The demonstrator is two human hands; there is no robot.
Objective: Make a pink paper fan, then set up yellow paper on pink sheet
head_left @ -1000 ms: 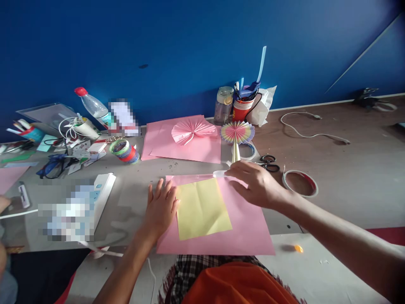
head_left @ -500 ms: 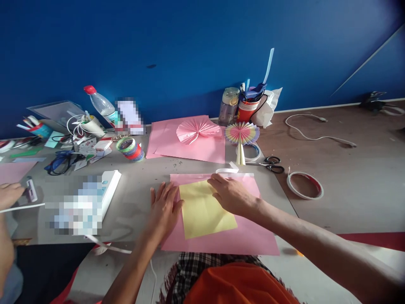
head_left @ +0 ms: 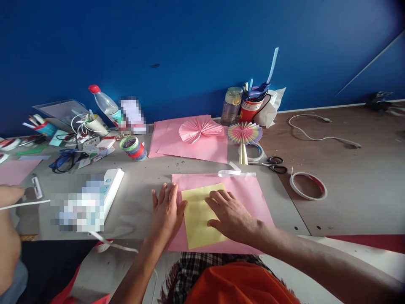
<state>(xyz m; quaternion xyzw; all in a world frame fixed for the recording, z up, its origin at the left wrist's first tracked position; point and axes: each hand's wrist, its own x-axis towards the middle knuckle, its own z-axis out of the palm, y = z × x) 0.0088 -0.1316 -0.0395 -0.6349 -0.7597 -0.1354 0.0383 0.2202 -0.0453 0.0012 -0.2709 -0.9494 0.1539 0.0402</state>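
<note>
Yellow sheet [head_left: 198, 215]: 1 square of yellow paper, lying flat on top of a larger pink sheet [head_left: 249, 192] at the near edge of the desk [head_left: 142, 202], straight in front of the person. The pink sheet likely serves as a backing, since the yellow one sits wholly inside its outline.

Left hand [head_left: 166, 211]: open, palm down, fingers spread and pointing away. It rests across the left border of both sheets, touching pink and yellow; judged to be pinning them so they cannot slide.

Right hand [head_left: 230, 213]: open and flat, palm down on the right part of the yellow sheet, gripping nothing. The flat press suggests smoothing or holding the paper down.

White strip [head_left: 232, 172]: 1 curled strip at the far edge of the pink sheet, loose, apart from both hands.

Far side of desk: 1 pleated pink fan [head_left: 199, 128] on a second stack of pink paper; 1 multicoloured fan [head_left: 244, 133] just right of it, on a cone-shaped stem; 1 pair of scissors [head_left: 274, 164]; 1 tape roll [head_left: 308, 185] lying flat, well to the right. 1 red cup [head_left: 249, 109] of tools stands against the wall beside a jar.

Left of desk: 1 stack of coloured tape rolls [head_left: 134, 147], 1 plastic bottle [head_left: 104, 103], assorted stationery. Another person's hand [head_left: 9, 195] shows at the left edge, kept apart.
</note>
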